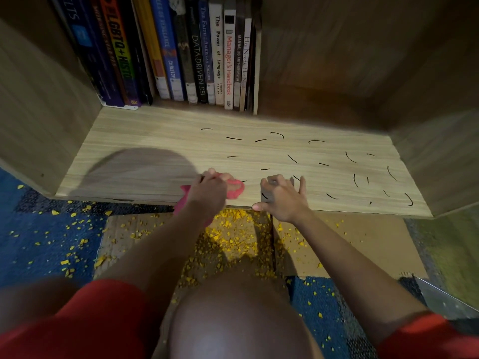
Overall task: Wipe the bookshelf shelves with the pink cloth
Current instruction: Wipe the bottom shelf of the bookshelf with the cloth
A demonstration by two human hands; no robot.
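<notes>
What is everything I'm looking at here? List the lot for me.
shelf: one, light wood, across the middle of the view, inside a darker wooden case
books: one row of over a dozen, mixed colours, upright at the back, left to centre
black marks: many short strokes, on the centre and right of the shelf
pink cloth: one, bunched at the shelf's front edge
cardboard: one brown sheet, on the floor below the shelf
yellow crumbs: many, scattered over cardboard and carpet
carpet: blue, patterned, under the cardboard
red shorts: bottom of view
knee: one, bottom centre
left hand: grips the pink cloth
right hand: rests on the shelf's front edge
</notes>
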